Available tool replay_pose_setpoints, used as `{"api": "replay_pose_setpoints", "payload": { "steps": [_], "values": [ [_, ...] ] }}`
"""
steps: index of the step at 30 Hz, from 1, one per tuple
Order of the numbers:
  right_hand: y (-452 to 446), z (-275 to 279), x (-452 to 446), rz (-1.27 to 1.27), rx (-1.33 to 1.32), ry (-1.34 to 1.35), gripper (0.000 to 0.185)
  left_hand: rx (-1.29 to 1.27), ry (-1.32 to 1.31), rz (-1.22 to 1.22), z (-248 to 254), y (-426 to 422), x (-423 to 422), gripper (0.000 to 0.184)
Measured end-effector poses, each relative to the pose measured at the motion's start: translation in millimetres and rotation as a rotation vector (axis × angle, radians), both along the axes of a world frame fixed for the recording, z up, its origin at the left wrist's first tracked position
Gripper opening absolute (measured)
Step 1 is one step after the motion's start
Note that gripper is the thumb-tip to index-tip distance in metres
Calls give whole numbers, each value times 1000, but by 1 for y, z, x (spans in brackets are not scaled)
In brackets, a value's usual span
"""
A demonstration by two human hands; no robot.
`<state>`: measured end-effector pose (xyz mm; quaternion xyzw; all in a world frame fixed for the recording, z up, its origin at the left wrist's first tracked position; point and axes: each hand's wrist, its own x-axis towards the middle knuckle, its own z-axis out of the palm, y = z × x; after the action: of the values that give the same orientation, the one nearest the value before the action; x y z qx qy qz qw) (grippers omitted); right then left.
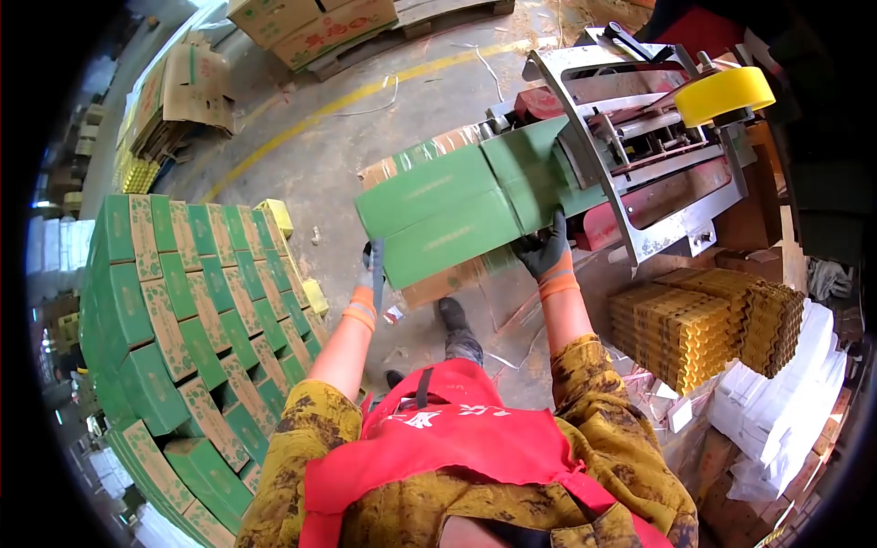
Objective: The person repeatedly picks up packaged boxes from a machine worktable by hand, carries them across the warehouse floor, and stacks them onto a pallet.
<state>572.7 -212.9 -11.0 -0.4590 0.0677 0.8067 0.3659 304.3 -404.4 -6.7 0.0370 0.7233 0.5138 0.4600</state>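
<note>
A green carton (434, 219) lies between my hands, its near end toward me and its far end against a second green carton (530, 169) that runs into a tape sealing machine (639, 146). My left hand (373, 265), in a dark glove, presses on the near left corner with fingers along the end. My right hand (545, 248), gloved too, grips the right side near the seam between the two cartons. Part of its fingers is hidden below the edge. Brown cardboard (448, 281) shows under the green carton.
A tall stack of green and brown cartons (192, 320) stands at left. A yellow tape roll (724, 96) sits on the machine. Brown corrugated trays (681, 324) and white wrapped sheets (776, 402) are at right. Flattened boxes (196, 91) and a loaded pallet (411, 14) stand farther off.
</note>
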Motion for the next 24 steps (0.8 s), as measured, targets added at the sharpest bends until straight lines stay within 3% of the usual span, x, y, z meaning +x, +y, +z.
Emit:
{"api": "replay_pose_setpoints", "payload": {
  "steps": [3,7,9,11,13,15,18,20,21,22,23,24],
  "values": [
    [1,16,-12,48,-52,22,40,38,-140,6,-8,-11,-12,68],
    [3,8,-21,94,55,175,39,87,-97,23,-9,-33,-32,70],
    [-7,-45,-24,75,391,-41,40,41,58,35,1,-32,-30,68],
    [-13,-52,-29,62,484,-95,41,26,59,70,17,-31,-31,62],
    [-19,-21,-35,52,323,5,41,114,65,123,20,-37,-35,56],
    [-32,-23,-34,190,265,-148,42,296,82,185,25,-51,-37,50],
    [-76,14,-55,316,261,-297,39,178,146,230,77,-79,-47,45],
    [-104,46,-72,436,306,-230,48,377,146,294,70,-124,-62,43],
    [-116,66,-88,502,357,-212,50,329,211,322,99,-145,-63,44],
    [-119,52,-89,480,379,-96,48,276,274,361,127,-166,-58,45],
    [-124,71,-110,508,374,224,45,371,338,429,129,-191,-56,48],
    [-149,111,-127,473,373,103,43,468,401,485,129,-223,-58,50]
  ]
}}
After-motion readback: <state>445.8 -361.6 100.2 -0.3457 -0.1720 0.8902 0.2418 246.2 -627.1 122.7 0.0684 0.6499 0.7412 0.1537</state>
